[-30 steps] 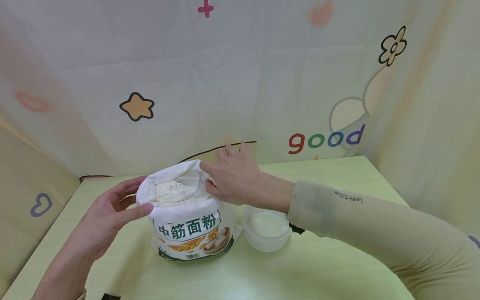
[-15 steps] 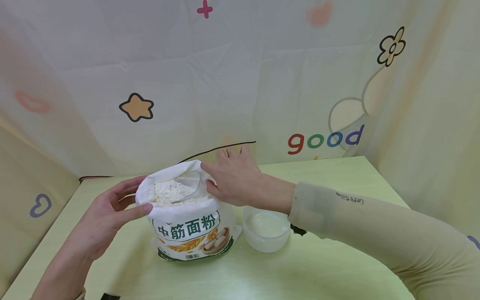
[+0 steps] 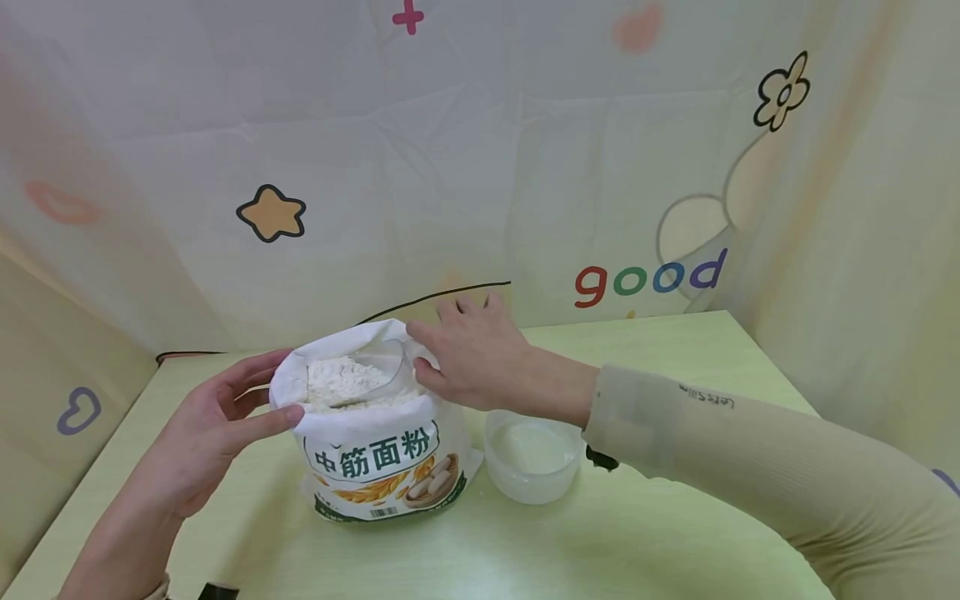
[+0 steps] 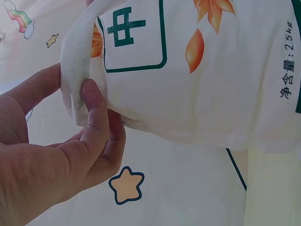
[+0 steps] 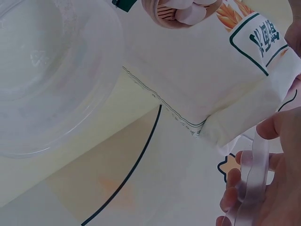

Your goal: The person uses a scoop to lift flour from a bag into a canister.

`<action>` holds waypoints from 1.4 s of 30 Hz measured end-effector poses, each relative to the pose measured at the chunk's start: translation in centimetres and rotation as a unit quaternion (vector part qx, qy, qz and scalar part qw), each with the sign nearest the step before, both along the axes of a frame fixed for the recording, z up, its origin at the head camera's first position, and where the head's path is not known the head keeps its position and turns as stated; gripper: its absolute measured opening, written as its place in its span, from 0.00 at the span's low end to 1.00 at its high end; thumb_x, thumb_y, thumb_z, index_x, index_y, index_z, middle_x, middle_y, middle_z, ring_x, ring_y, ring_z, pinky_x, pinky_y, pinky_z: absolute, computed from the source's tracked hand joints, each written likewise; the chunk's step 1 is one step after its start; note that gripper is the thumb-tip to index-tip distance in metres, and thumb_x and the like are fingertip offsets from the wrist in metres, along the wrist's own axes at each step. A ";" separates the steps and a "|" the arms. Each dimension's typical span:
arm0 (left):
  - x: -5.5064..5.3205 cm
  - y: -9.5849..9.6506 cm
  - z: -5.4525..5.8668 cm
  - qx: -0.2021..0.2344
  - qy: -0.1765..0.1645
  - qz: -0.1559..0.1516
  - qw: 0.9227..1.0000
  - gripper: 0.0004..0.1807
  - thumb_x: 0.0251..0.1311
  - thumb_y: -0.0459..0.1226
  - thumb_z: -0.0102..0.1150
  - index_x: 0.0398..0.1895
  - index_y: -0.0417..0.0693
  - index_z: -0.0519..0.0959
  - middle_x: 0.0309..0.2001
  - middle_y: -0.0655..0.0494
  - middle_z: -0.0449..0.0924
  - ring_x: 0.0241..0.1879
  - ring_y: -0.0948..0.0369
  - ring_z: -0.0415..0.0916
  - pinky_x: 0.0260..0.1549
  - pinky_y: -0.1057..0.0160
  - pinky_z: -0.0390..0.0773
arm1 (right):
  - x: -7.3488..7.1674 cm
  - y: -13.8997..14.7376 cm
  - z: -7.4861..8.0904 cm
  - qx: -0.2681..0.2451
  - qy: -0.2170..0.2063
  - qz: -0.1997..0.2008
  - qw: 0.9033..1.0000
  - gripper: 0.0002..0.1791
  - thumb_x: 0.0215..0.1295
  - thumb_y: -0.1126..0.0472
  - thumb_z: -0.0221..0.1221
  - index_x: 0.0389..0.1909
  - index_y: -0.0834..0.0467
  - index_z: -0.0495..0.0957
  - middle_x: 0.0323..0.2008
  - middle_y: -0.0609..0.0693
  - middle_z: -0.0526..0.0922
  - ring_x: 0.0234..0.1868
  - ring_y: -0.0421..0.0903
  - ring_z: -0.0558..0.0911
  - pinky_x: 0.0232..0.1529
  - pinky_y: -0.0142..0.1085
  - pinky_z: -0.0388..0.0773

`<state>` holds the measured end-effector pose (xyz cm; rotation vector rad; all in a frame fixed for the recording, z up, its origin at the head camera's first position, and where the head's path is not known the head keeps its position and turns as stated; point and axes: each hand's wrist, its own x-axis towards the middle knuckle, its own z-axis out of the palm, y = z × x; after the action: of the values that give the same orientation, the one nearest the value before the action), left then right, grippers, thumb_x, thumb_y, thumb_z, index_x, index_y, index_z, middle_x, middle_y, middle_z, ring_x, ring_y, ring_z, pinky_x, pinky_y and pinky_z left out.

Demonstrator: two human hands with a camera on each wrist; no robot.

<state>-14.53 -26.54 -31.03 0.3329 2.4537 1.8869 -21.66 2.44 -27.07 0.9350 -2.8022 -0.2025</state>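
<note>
An open white flour bag (image 3: 378,458) with its top edge folded outward stands on the table, full of white flour (image 3: 337,383). My left hand (image 3: 213,425) grips the folded rim at its left side, thumb on the near face; the left wrist view shows the thumb and fingers around that fold (image 4: 75,70). A clear plastic scoop (image 3: 393,362) lies tilted in the flour, its bowl partly filled. My right hand (image 3: 480,354), at the right side of the bag's mouth, holds the scoop by its translucent handle (image 5: 256,169), fingers curled round it.
A translucent round bowl (image 3: 534,490) stands close to the bag's right side, under my right forearm; a pale layer shows in it. The light green table (image 3: 645,533) ends at a printed curtain (image 3: 450,183) behind and at both sides.
My right hand has shifted slightly to the right with the scoop, and the scoop's edge has moved a little in the flour. My left hand stays on the bag's rim.
</note>
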 end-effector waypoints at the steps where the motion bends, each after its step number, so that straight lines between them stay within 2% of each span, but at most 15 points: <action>1: 0.0 0.0 0.0 0.000 0.000 0.000 1.000 0.36 0.66 0.31 0.67 0.75 0.41 0.64 0.65 0.52 0.71 0.58 0.61 0.76 0.51 0.70 0.78 | 0.0 0.1 0.0 -0.001 -0.001 0.000 1.000 0.23 0.77 0.41 0.47 0.67 0.41 0.74 0.51 0.51 0.79 0.50 0.51 0.75 0.48 0.52 0.70; 9: -0.1 0.0 0.0 0.001 0.001 -0.001 1.000 0.36 0.66 0.30 0.67 0.75 0.41 0.64 0.64 0.51 0.71 0.57 0.61 0.76 0.51 0.69 0.78 | 0.0 0.7 -0.1 -0.010 -0.009 0.000 1.000 0.22 0.76 0.41 0.47 0.64 0.42 0.75 0.48 0.50 0.79 0.50 0.51 0.74 0.50 0.54 0.69; 18: 0.0 0.1 -0.2 0.021 0.009 -0.010 1.000 0.34 0.66 0.28 0.66 0.74 0.41 0.66 0.64 0.52 0.72 0.57 0.61 0.77 0.51 0.69 0.78 | 0.0 1.3 0.0 -0.011 -0.020 -0.005 1.000 0.26 0.77 0.41 0.46 0.70 0.42 0.72 0.54 0.52 0.79 0.54 0.52 0.74 0.52 0.54 0.69; 28: -0.1 0.1 -0.1 0.014 0.002 -0.005 1.000 0.35 0.66 0.29 0.67 0.75 0.41 0.65 0.64 0.52 0.71 0.57 0.62 0.77 0.51 0.69 0.79 | 0.0 2.0 0.5 -0.022 -0.026 0.000 0.999 0.24 0.78 0.41 0.45 0.68 0.44 0.73 0.54 0.51 0.78 0.54 0.52 0.75 0.53 0.55 0.68; 35: -0.1 0.0 -0.1 0.025 -0.002 -0.005 1.000 0.35 0.66 0.29 0.67 0.75 0.41 0.65 0.63 0.53 0.72 0.56 0.61 0.77 0.50 0.69 0.79 | -0.2 2.5 0.5 -0.038 -0.028 0.006 0.999 0.22 0.77 0.42 0.46 0.64 0.46 0.74 0.51 0.50 0.78 0.51 0.51 0.76 0.51 0.54 0.68; 42: -0.1 0.0 -0.1 0.018 -0.002 -0.004 1.000 0.35 0.66 0.29 0.67 0.75 0.41 0.65 0.64 0.53 0.71 0.57 0.62 0.77 0.50 0.68 0.79 | -0.4 3.0 0.8 -0.051 -0.025 0.007 0.998 0.20 0.76 0.43 0.47 0.61 0.47 0.74 0.45 0.49 0.77 0.47 0.51 0.75 0.47 0.52 0.68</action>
<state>-14.61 -26.50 -31.12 0.3392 2.4154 1.9277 -22.02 5.39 -26.31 0.9493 -2.8205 -0.0351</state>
